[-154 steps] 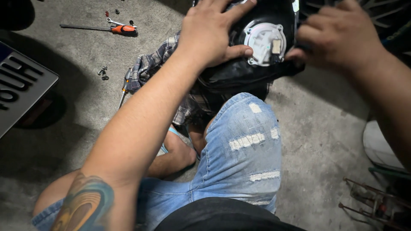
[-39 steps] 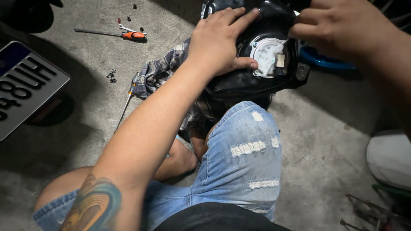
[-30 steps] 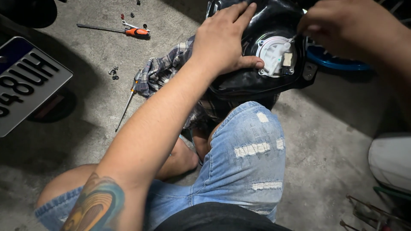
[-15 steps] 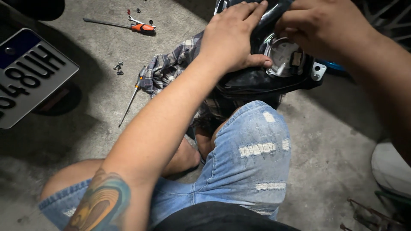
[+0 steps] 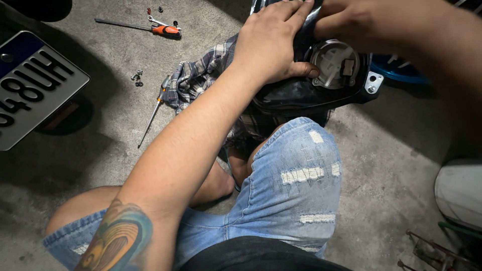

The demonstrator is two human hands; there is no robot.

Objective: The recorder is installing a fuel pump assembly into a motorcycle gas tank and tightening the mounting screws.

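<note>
Black glossy housing point(image 5: 301, 98), rounded shell, sits on a plaid cloth point(image 5: 198, 80) on the concrete floor point(image 5: 100, 150), just above the person's bent knee in torn jeans point(image 5: 291, 185). Round grey-white unit point(image 5: 334, 62) set in its face, dark tab on the unit, metal bracket with a hole at the right edge. Left hand point(image 5: 273, 42) flat on the shell, fingers spread, thumb touching the round unit's rim. Right hand point(image 5: 361, 22) curled over the top edge above the unit; can't tell if it grips anything. Orange-handled screwdriver point(image 5: 150, 27) and loose screws point(image 5: 136, 78) well apart, left.
</note>
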